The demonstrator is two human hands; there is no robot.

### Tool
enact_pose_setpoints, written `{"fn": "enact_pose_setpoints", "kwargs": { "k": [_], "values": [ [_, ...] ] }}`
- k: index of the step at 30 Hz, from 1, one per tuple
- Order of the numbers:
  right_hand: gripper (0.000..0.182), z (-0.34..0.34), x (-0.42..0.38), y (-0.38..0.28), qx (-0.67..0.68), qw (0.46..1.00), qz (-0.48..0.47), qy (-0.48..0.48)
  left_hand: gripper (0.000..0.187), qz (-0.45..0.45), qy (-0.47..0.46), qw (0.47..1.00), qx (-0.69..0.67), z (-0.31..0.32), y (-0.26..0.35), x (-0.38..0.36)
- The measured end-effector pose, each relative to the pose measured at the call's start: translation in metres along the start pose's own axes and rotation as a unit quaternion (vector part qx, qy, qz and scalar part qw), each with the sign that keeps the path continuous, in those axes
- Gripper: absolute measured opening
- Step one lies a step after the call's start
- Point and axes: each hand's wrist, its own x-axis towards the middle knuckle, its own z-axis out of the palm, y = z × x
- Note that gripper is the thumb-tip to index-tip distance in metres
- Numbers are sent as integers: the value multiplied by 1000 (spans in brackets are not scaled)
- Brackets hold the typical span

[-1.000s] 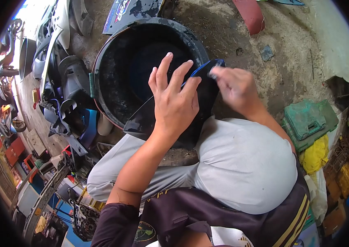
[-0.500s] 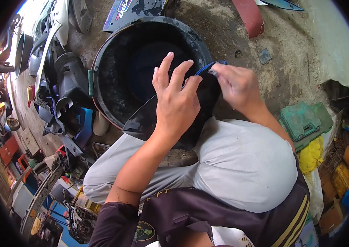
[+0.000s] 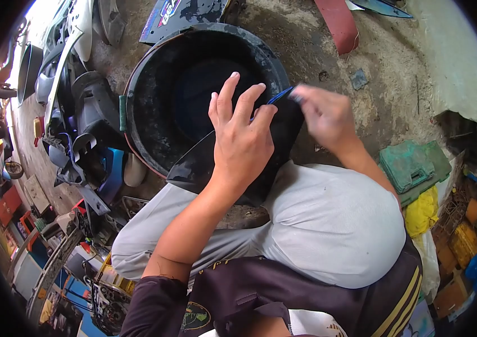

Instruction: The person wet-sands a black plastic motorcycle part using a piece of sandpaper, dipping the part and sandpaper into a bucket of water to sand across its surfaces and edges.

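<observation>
A black plastic-looking panel (image 3: pixel 286 132) with a blue strip along its upper edge leans over the near rim of a large black tub (image 3: pixel 137 95). My left hand (image 3: pixel 242 132) grips the panel near that edge, fingers spread over the tub's opening. At the panel's upper right corner is my right hand (image 3: pixel 327 115), smeared by motion, its fingers pinched together. Something small and greyish shows at those fingertips, too blurred to name. The panel's lower part lies against my lap, partly hidden by my left hand and forearm.
A green plastic case (image 3: pixel 410 168) and a yellow bag (image 3: pixel 423 210) lie at the right. Black and grey vehicle-like panels (image 3: pixel 89 101) crowd the left. Beyond the tub are a dark board with lettering (image 3: pixel 185 17) and a red strip (image 3: pixel 339 25).
My right hand has shifted slightly, its fingertips moving a little off the end of the blue edge, and is more blurred. My left hand and the panel stay nearly in place.
</observation>
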Motion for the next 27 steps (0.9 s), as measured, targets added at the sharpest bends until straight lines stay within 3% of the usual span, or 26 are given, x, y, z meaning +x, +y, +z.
{"fn": "enact_pose_setpoints", "kwargs": {
  "k": [3, 4, 8, 11, 15, 16, 19, 24, 27],
  "values": [
    [25, 7, -3, 7, -6, 997, -23, 73, 31, 7, -1, 1000, 4, -1, 1, 1],
    [23, 7, -13, 3, -20, 1000, -19, 5, 28, 4, -4, 1000, 6, -2, 3, 1],
    [23, 9, -6, 14, 25, 994, 30, 101, 35, 8, -23, 1000, 16, 3, 2, -1],
    [19, 2, -14, -3, -12, 1000, 2, -4, 48, -7, -57, 997, 41, -4, 10, 4],
    [19, 3, -7, 11, -8, 997, 32, 72, 54, -8, -60, 997, 49, -1, 7, 3],
    [19, 0, -8, 2, -1, 1000, 4, 24, 53, -9, -58, 997, 48, -1, 7, 3],
    [19, 1, -8, 1, 12, 999, 38, 24, 54, -6, -57, 997, 49, -2, 6, 2],
    [18, 3, -10, -3, 4, 1000, 5, 19, 54, -5, -53, 997, 49, -2, 6, 3],
    [18, 0, -1, 10, 14, 996, 68, 58, 55, -4, -51, 998, 48, -1, 6, 2]
  ]
}}
